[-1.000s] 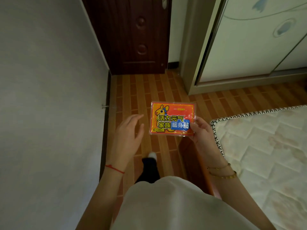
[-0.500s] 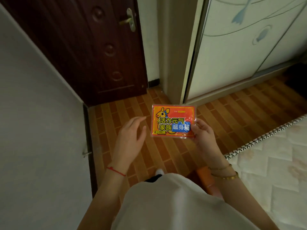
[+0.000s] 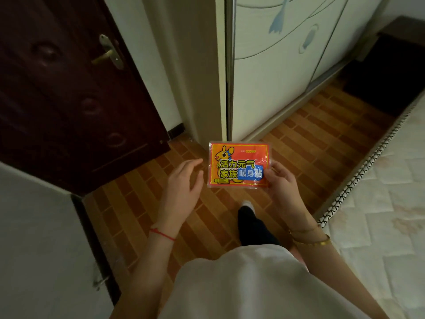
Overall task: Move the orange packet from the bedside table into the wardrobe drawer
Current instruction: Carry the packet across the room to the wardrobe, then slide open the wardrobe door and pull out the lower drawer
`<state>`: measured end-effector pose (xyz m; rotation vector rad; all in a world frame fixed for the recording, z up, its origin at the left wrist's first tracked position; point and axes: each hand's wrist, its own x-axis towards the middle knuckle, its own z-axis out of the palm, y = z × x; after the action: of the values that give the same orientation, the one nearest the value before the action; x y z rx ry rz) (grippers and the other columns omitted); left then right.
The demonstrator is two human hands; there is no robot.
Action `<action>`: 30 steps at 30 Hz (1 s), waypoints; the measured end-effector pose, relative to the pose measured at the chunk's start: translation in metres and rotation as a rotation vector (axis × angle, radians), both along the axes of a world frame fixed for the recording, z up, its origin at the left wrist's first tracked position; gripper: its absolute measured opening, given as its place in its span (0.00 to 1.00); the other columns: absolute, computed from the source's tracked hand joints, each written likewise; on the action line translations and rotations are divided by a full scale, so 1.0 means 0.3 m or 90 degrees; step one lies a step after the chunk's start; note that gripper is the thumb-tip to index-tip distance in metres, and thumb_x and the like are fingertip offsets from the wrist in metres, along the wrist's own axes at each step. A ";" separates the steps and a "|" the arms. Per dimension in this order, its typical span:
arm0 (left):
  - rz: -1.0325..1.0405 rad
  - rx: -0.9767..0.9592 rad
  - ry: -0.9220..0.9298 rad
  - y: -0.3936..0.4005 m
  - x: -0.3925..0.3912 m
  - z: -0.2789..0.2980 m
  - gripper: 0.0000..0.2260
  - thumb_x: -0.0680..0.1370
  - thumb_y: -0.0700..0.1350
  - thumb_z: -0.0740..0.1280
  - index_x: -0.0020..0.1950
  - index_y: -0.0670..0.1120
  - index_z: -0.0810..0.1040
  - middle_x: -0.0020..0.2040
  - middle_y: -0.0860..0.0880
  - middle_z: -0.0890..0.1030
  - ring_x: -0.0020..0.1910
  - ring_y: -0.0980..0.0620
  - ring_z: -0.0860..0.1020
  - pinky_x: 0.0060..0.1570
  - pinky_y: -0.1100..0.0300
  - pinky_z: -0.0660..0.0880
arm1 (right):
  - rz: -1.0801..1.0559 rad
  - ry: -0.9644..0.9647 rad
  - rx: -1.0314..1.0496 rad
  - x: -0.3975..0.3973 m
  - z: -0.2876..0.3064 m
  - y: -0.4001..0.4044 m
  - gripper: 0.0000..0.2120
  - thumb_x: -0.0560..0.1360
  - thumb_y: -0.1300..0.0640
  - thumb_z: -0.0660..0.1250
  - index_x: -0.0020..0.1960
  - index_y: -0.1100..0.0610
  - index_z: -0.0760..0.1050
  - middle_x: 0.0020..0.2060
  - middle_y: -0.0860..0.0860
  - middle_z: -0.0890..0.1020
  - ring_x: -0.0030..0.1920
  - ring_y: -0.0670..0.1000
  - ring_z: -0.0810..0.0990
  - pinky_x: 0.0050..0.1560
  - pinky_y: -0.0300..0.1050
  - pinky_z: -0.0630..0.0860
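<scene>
The orange packet, flat with a yellow cartoon animal and a blue label, is held face up in front of me above the floor. My right hand grips its right edge between thumb and fingers. My left hand hovers just left of the packet, fingers apart, not touching it. The white wardrobe with sliding doors and a pale blue drawing stands ahead, its doors closed. No drawer is visible.
A dark wooden door with a brass handle stands at the upper left. A grey wall runs along my left. A quilted mattress lies at the right. Brown tiled floor stretches between, with my foot on it.
My view has swung right and up, bringing the door handle and the wardrobe closer and larger. The packet stays in my right hand; my left hand keeps beside it.
</scene>
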<state>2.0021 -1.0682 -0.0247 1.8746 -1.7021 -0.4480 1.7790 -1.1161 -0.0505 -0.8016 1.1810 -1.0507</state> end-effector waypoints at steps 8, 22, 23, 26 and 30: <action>-0.051 0.077 0.178 -0.427 -0.118 -0.015 0.15 0.81 0.49 0.61 0.64 0.45 0.76 0.55 0.51 0.82 0.51 0.61 0.79 0.49 0.71 0.75 | -0.044 -0.005 0.006 -0.090 -0.007 -0.355 0.10 0.80 0.64 0.58 0.52 0.54 0.77 0.45 0.51 0.85 0.46 0.51 0.84 0.48 0.48 0.82; 0.040 0.172 0.589 -1.189 -0.517 0.038 0.10 0.81 0.46 0.63 0.58 0.47 0.80 0.50 0.50 0.86 0.48 0.55 0.84 0.51 0.58 0.79 | -0.016 0.042 -0.005 -0.415 0.069 -1.103 0.08 0.81 0.62 0.58 0.52 0.54 0.76 0.48 0.53 0.84 0.52 0.56 0.83 0.61 0.59 0.77; 0.048 0.180 0.592 -1.221 -0.526 0.040 0.10 0.81 0.47 0.63 0.59 0.48 0.79 0.50 0.51 0.86 0.48 0.54 0.84 0.54 0.53 0.78 | -0.010 0.047 -0.001 -0.424 0.071 -1.142 0.08 0.81 0.61 0.58 0.52 0.54 0.75 0.48 0.53 0.84 0.53 0.56 0.83 0.61 0.58 0.77; 0.077 0.196 0.609 -1.310 -0.541 0.039 0.10 0.80 0.46 0.64 0.61 0.47 0.78 0.52 0.50 0.85 0.52 0.48 0.83 0.61 0.41 0.74 | 0.020 0.061 0.003 -0.442 0.070 -1.247 0.07 0.81 0.60 0.58 0.54 0.55 0.75 0.51 0.54 0.84 0.55 0.57 0.83 0.61 0.57 0.78; 0.112 0.180 0.656 -1.409 -0.543 0.038 0.10 0.80 0.40 0.63 0.60 0.46 0.77 0.53 0.47 0.85 0.51 0.47 0.83 0.60 0.43 0.76 | 0.074 0.084 -0.028 -0.444 0.066 -1.381 0.08 0.81 0.60 0.58 0.54 0.55 0.76 0.48 0.51 0.84 0.50 0.52 0.84 0.56 0.52 0.79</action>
<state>1.8391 -1.4909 -0.0134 1.4890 -0.7962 -1.3421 1.6458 -1.5306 -0.0307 -0.9757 1.2103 -0.9424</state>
